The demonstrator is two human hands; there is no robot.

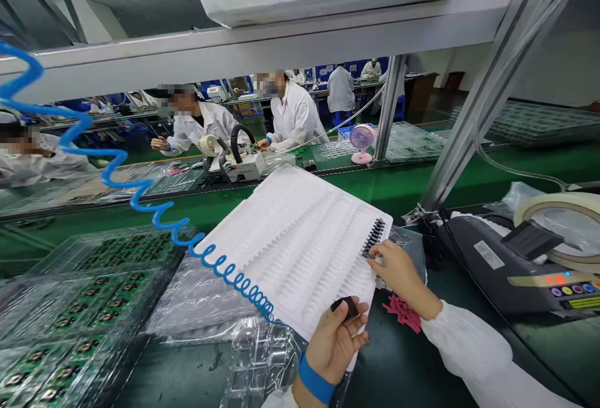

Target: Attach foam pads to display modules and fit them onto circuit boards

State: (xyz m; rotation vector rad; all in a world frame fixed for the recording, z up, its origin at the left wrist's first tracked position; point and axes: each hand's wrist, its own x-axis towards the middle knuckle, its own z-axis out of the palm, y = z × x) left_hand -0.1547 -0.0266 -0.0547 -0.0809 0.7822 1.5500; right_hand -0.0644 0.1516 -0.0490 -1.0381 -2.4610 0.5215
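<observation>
Inspection at the bench: left hand [335, 339] grips the near edge of a white slotted tray [295, 245] and pinches a small dark component [347, 309] between thumb and forefinger; fingers closed on both; a blue wrist strap [315, 382] sits on that wrist. Right hand [396, 270] rests on the tray's right edge, fingers narrow and curled, tips touching a row of dark components [374, 237] already seated in the end slots (whether it pinches one cannot be told). The tray is held tilted above the green bench [412, 358], over clear plastic trays [84, 308] that carry circuit boards on the left; red scraps [402, 309] lie just beside the right wrist. A blue coiled cord [154, 214] crosses the tray's left corner; a tape dispenser [525, 258] stands at right; other workers in white coats [295, 114] sit well apart across the line.

Risks, in my judgement: the tray is borne at one edge only, so a slackened left grip could tip it and spill the seated row; the pinched component could slip while the same hand carries the tray; the cord might snag the corner.
</observation>
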